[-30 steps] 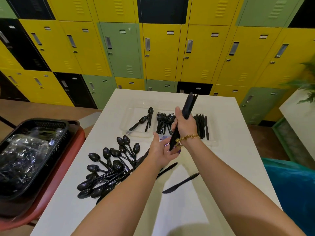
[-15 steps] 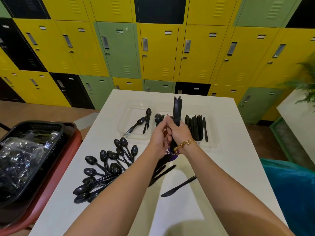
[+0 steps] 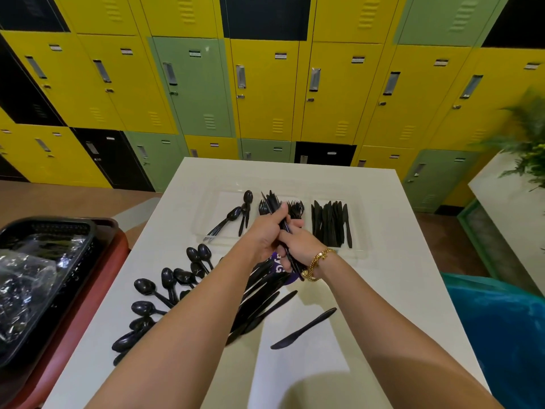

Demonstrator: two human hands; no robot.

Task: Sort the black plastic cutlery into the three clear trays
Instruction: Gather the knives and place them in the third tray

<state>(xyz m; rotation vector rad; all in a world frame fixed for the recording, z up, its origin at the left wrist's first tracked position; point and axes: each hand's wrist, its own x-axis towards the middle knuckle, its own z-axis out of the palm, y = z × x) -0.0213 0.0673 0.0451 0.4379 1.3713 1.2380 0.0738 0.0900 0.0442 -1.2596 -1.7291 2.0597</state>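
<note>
My left hand [image 3: 265, 231] and my right hand [image 3: 300, 246] both grip one bundle of black knives [image 3: 272, 203], held above the middle clear tray. Three clear trays stand side by side at the far end of the white table [image 3: 398, 276]: the left tray [image 3: 218, 202] holds a few spoons [image 3: 239, 212], the middle tray holds forks [image 3: 296, 208], and the right tray [image 3: 358, 246] holds several knives [image 3: 330, 224]. Loose spoons [image 3: 165, 290] lie in a heap at the left. One loose knife [image 3: 303, 329] lies nearer me, with more cutlery [image 3: 259, 302] under my arms.
A black basket [image 3: 44, 276] with crumpled clear wrappers rests on a red cart at the left. A blue bag [image 3: 501, 326] stands at the right, with a green plant [image 3: 528, 143] behind it. Yellow, green and black lockers [image 3: 265, 84] line the wall beyond the table.
The knife bundle has tilted from upright to lean left. My left hand has closed around its upper part. Both hands have shifted slightly toward the trays.
</note>
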